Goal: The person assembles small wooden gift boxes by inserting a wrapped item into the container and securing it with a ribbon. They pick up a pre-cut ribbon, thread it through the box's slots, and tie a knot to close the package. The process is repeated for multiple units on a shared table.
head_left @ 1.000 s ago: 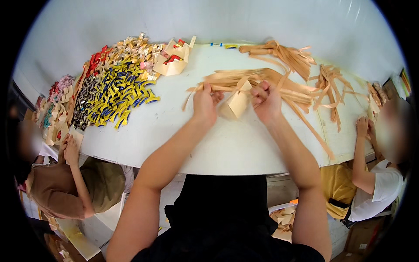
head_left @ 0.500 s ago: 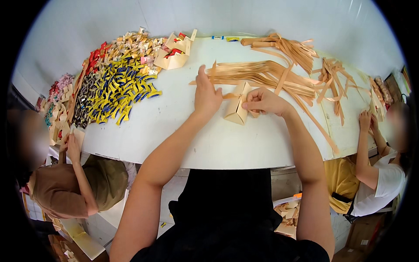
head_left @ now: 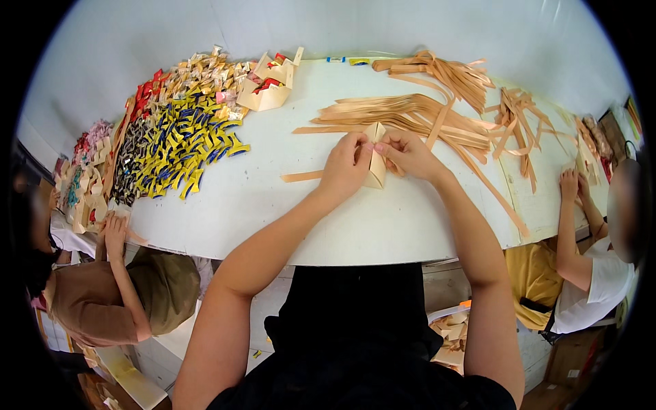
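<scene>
A small cream cardboard box (head_left: 375, 176) stands on the table in front of me, narrow and ridged along its top. My left hand (head_left: 347, 164) is closed at its left side, thumb and fingers pinched on a peach satin ribbon at the box's ridge. One tail of that ribbon (head_left: 301, 176) sticks out to the left from beneath the hand. From the other side my right hand (head_left: 408, 156) pinches the ribbon too, its fingertips meeting those of the left. The knot or crossing itself is hidden by the fingers. Just beyond lies a bundle of cut ribbons (head_left: 403, 113).
More ribbons (head_left: 444, 72) lie at the back and right. At the left is a heap of wrapped candies (head_left: 184, 140), beside an open box of candies (head_left: 266, 96). Co-workers sit at both ends, one in a brown shirt (head_left: 96, 294), one in a white shirt (head_left: 593, 287).
My left hand has come right and nearer, from the ribbon's stretched end to the box. Both hands now meet at the box's top. The left co-worker's hands have shifted slightly.
</scene>
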The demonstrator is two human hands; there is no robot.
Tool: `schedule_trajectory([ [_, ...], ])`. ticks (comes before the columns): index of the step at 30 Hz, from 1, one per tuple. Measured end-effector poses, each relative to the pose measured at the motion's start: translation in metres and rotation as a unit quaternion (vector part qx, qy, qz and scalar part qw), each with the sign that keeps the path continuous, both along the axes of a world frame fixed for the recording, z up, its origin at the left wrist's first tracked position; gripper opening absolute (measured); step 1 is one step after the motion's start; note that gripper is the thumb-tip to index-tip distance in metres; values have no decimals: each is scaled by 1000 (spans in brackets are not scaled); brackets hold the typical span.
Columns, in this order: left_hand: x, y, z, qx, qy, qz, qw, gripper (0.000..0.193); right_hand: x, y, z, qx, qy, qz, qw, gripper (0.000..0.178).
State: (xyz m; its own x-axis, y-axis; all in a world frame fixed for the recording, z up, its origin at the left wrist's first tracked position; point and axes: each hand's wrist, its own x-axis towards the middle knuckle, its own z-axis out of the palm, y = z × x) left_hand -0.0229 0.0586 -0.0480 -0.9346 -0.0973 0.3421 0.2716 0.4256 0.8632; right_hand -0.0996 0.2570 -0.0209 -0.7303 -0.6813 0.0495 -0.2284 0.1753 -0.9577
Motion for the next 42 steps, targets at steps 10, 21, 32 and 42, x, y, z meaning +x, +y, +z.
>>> schedule_trajectory([
  [10, -12, -19, -2, -99, 16, 1, 995, 21, -16, 15, -4, 8, -31, 37, 999, 20],
  [21, -20, -42, 2, 97, -153, -78, 980, 20, -20, 16, -2, 49, 381, -185, 905, 39],
  [32, -12, -75, 46, 218, -284, -201, 912, 15, -11, -2, -10, 57, 390, -144, 908, 13],
  [42, -5, -26, 30, 324, -90, -154, 929, 22, 16, -32, -7, 83, 587, -250, 766, 14],
])
